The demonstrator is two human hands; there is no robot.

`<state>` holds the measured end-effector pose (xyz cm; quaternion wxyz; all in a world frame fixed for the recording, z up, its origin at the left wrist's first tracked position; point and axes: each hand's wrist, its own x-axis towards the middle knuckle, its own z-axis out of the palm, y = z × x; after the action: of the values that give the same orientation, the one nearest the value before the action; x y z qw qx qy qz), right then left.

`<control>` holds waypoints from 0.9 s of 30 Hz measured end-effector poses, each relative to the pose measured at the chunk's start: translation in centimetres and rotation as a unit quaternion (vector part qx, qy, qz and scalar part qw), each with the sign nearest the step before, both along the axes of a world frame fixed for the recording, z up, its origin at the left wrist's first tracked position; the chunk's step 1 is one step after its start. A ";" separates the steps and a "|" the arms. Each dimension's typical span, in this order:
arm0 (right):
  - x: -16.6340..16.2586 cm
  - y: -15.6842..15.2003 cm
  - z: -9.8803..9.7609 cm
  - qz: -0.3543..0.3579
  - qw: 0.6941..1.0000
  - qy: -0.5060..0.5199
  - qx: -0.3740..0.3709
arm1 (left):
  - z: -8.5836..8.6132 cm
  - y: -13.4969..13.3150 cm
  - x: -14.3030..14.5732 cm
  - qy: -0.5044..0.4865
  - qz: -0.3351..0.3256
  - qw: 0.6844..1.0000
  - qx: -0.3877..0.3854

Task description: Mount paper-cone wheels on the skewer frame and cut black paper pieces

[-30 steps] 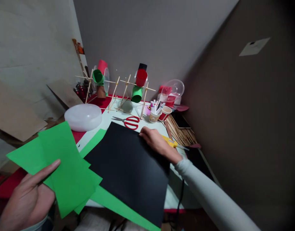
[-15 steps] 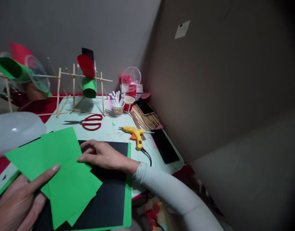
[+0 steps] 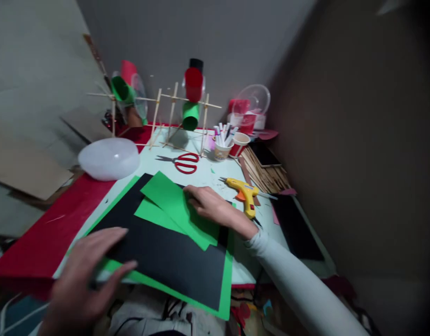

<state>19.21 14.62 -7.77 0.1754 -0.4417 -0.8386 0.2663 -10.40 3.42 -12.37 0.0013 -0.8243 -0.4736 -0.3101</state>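
A black paper sheet (image 3: 165, 252) lies on a larger green sheet (image 3: 226, 289) on the table. Two smaller green paper pieces (image 3: 172, 205) rest on the black sheet. My right hand (image 3: 211, 207) lies flat on their right edge, fingers stretched out and pressing the paper. My left hand (image 3: 83, 275) is blurred at the near left, fingers spread over the near corner of the black and green sheets, holding nothing that I can make out.
Red scissors (image 3: 181, 163), a yellow glue gun (image 3: 244, 193) and cups of markers (image 3: 223, 144) lie behind the sheets. A stick frame with red and green paper tubes (image 3: 190, 107) stands at the back. A white dome lid (image 3: 109, 158) sits left, wooden sticks (image 3: 267, 172) right.
My left hand let go of the green pieces, which now lie on the black sheet under my right hand. The view swung back to the left.
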 end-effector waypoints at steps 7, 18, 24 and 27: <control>-2.0 0.8 0.7 0.015 0.994 -0.094 0.056 | 0.5 -1.2 3.0 0.147 -0.154 0.977 -0.008; -0.4 0.8 0.3 -0.103 0.967 -0.217 0.085 | 1.1 -0.5 5.0 0.176 -0.172 0.967 -0.057; -0.2 1.9 -0.1 -0.110 0.969 -0.215 0.060 | 1.1 -0.9 6.8 0.160 -0.167 0.971 -0.066; 0.1 2.7 0.6 -0.094 0.976 -0.194 0.025 | 1.0 -0.3 6.7 0.149 -0.157 0.973 -0.075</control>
<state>19.28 17.28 -7.19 0.0449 -0.5575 -0.8176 0.1368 -3.69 3.14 -11.39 -0.0391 -0.9230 -0.3548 -0.1440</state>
